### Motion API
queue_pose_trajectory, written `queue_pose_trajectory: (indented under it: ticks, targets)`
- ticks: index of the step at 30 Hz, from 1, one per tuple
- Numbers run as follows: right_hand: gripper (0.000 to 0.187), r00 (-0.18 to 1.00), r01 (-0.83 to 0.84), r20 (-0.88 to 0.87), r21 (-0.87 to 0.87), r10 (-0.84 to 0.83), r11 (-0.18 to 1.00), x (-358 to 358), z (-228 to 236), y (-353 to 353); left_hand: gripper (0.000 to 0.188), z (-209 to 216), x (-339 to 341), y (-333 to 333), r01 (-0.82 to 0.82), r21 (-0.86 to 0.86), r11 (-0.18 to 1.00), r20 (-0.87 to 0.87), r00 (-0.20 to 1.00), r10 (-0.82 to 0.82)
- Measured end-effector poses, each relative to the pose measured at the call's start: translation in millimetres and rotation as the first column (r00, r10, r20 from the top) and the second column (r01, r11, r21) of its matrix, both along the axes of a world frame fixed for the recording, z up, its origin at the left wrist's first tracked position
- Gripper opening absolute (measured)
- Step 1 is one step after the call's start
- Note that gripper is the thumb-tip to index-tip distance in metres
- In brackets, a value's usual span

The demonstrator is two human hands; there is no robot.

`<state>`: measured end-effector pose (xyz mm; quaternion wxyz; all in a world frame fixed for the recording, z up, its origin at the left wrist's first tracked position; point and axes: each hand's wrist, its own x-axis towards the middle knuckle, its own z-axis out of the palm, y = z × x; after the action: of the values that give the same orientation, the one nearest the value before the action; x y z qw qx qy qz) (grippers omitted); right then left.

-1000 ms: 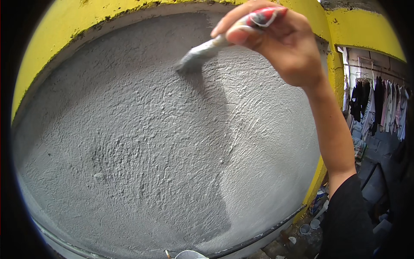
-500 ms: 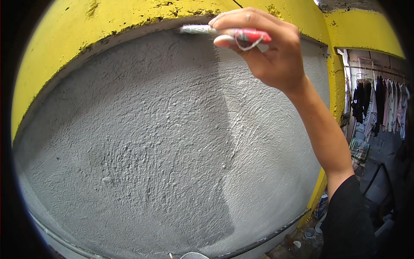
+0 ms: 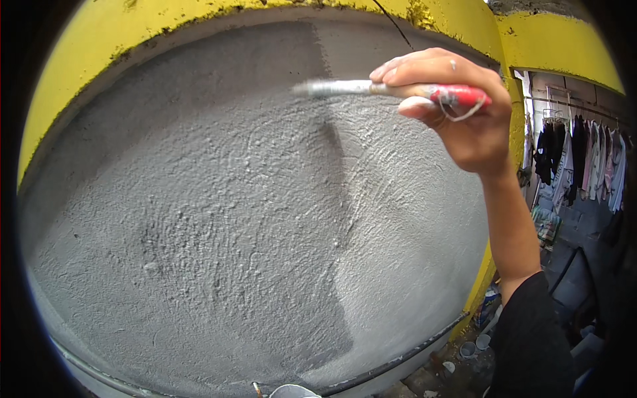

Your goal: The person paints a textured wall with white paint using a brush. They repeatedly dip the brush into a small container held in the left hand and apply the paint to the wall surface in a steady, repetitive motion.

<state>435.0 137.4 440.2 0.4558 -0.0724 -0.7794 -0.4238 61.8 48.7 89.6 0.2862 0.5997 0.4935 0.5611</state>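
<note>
My right hand [image 3: 458, 106] is closed around a paintbrush [image 3: 398, 89], which it holds nearly level. Red covers the rear end of its handle, where a white string loop hangs, and its pale bristles point left. Those bristles are blurred, and I cannot tell whether they touch the wall. Behind them is a rough grey wall panel [image 3: 219, 199], darker on the left and lighter on the right, with an uneven upright border between the two tones. My left hand is out of sight.
A yellow painted surround [image 3: 86, 73] arches over the panel. Along its foot runs a dark pipe [image 3: 391, 363], with a pale bucket [image 3: 292, 391] at the bottom edge. Clothes [image 3: 584, 156] hang on a rail at the right, above small tubs [image 3: 468, 349] on the ground.
My right hand and the paintbrush have moved down and to the right, away from the panel's top edge. The view has shifted slightly, and the bucket shows a little more.
</note>
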Motion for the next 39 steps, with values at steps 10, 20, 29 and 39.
queue_pose_trajectory:
  ticks: [10, 20, 29, 39]
  targets:
    - [0.028, 0.993, -0.077, -0.117, -0.481, 0.023, 0.873, -33, -136, -19, 0.081, -12, 30, 3, -0.004, -0.131, 0.991, -0.041, 0.999, -0.001]
    - [0.028, 0.935, -0.354, -0.332, -0.89, 0.124, 0.288, -52, -254, -70, 0.083, -98, 65, 48, 0.269, 0.249, 0.93, -0.047, 0.963, -0.266]
    - [0.022, 0.961, -0.271, -0.276, -0.956, -0.029, 0.115, -86, -314, -31, 0.078, -104, 62, 50, 0.24, 0.32, 0.917, -0.196, 0.963, -0.184]
    - [0.022, 0.953, -0.302, -0.299, -0.947, 0.046, 0.107, -96, -325, -20, 0.08, -97, 54, 48, 0.228, 0.306, 0.924, -0.217, 0.962, -0.165]
